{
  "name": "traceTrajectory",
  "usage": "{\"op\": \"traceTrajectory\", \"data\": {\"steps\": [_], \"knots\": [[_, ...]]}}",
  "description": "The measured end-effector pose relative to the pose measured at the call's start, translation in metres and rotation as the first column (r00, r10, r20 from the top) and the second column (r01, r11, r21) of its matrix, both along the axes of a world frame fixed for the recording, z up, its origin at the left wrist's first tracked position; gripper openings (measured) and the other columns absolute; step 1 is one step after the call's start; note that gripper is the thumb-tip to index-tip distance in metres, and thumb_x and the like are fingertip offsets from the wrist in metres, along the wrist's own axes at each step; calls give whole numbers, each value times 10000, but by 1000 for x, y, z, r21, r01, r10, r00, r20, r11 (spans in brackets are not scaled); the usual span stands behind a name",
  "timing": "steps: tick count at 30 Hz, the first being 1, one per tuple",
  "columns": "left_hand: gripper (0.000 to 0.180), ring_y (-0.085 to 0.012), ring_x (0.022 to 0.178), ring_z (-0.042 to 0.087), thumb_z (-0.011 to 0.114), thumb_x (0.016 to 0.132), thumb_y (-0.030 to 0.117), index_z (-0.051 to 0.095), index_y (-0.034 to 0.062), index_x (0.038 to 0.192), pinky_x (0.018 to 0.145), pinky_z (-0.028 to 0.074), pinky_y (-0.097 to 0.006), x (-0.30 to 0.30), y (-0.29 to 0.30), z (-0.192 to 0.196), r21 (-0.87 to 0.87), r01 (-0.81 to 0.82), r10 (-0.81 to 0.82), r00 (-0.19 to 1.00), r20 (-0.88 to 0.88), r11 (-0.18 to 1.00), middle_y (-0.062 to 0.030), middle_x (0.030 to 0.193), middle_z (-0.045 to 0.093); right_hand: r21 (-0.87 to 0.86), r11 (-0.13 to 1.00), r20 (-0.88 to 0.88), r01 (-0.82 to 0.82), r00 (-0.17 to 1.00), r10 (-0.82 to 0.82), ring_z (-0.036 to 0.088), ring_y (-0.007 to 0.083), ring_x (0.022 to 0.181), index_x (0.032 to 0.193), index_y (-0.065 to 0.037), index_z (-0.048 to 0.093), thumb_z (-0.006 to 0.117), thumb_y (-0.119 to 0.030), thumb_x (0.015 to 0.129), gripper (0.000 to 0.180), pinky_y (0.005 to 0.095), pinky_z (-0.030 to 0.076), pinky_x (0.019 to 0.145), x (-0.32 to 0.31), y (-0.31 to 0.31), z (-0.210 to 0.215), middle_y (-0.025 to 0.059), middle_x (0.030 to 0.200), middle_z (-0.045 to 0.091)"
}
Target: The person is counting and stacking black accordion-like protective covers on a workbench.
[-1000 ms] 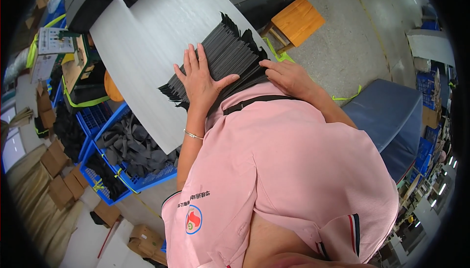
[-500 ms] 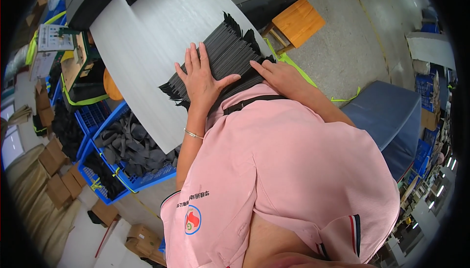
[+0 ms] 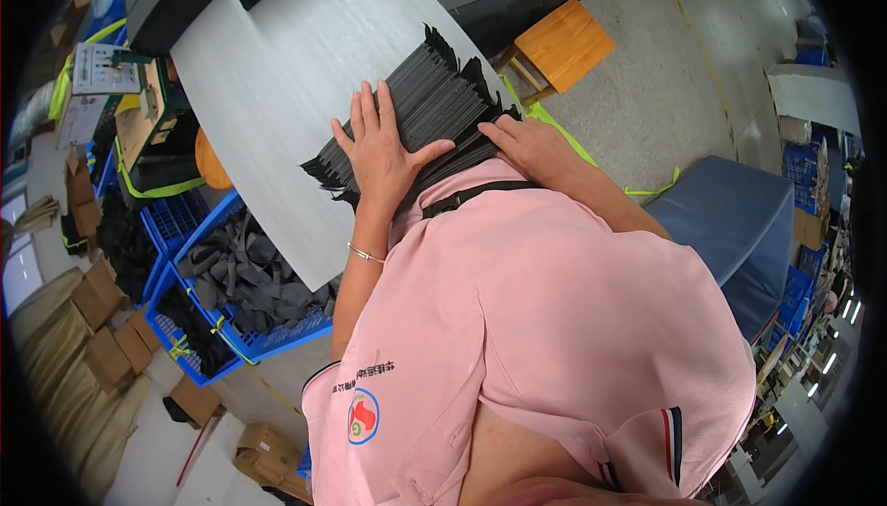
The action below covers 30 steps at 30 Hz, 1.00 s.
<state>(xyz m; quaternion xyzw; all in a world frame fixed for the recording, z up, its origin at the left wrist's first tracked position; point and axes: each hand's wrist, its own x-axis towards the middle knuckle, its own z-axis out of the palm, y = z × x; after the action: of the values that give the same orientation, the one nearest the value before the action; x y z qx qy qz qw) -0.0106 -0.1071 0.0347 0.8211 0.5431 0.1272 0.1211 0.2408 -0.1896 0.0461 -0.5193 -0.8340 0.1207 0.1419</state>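
A fanned row of dark grey fabric strips [image 3: 420,90] with ragged black ends lies along the near edge of a pale grey table [image 3: 277,62], close against my body. My left hand [image 3: 377,144] rests flat across the row's left part, fingers spread and thumb stretched sideways. At the row's near right end, my right hand [image 3: 536,147] is bent inward with its fingers closed at the edge of a dark strip. Its thumb and the underside of its grip are hidden.
Dark foam-like blocks [image 3: 166,7] sit at the table's far left. Left of the table, a blue crate [image 3: 300,332] holds grey scraps. To the right stand a wooden stool [image 3: 565,46] and a blue-grey covered box [image 3: 730,215]. Yellow-green ribbon [image 3: 564,132] trails beside the table.
My right hand's fingertips have shifted slightly right and toward me along the strips' edge. My left hand stays in nearly the same place.
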Motion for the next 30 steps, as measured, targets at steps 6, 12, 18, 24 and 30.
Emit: {"op": "traceTrajectory", "data": {"steps": [6, 12, 18, 24, 30], "knots": [[1322, -368, 1533, 260, 739, 633, 834, 300, 46, 1599, 1211, 92, -646, 0, 0, 0, -9, -12, 12, 1000, -25, 1000, -206, 1651, 293, 103, 995, -50, 12, 999, -7, 651, 296, 772, 1112, -76, 613, 696, -90, 857, 269, 389, 547, 709, -2, 3, 4, 102, 1351, 603], [1318, -365, 1536, 254, 731, 636, 839, 301, 51, 1601, 1216, 80, -636, 0, 1, -1, -18, -17, 16, 1000, -19, 1000, -202, 1653, 293, 101, 995, 28, -3, 1000, 0, 639, 256, 702, 1041, -81, 610, 656, -78, 856, 190, 349, 546, 674, -2, 1, -2, 98, 1485, 565], [1285, -357, 1537, 251, 711, 672, 834, 295, 53, 1605, 1217, 74, -637, -1, 2, -4, 3, -17, 17, 999, -30, 1000, -199, 1655, 289, 178, 984, 35, -21, 999, 15, 622, 223, 664, 1042, -86, 626, 655, -86, 833, 210, 320, 551, 641, -1, -2, -6, 114, 1453, 597], [1238, -352, 1535, 254, 697, 712, 810, 295, 53, 1605, 1217, 80, -636, -1, 2, -3, 2, -20, 20, 999, -28, 1000, -200, 1651, 296, 208, 978, 17, -32, 999, 29, 633, 226, 671, 1080, -67, 632, 651, -83, 834, 248, 315, 548, 619, -1, 1, 0, 96, 1332, 634], [1255, -379, 1525, 270, 709, 689, 808, 321, 23, 1587, 1204, 78, -667, 0, 2, -1, 7, -16, 16, 1000, 5, 1000, -235, 1635, 311, 102, 994, -33, 39, 999, -36, 648, 256, 688, 1328, -49, 583, 644, -64, 836, 496, 347, 556, 622, -10, 5, 4, 95, 1153, 610]]}}
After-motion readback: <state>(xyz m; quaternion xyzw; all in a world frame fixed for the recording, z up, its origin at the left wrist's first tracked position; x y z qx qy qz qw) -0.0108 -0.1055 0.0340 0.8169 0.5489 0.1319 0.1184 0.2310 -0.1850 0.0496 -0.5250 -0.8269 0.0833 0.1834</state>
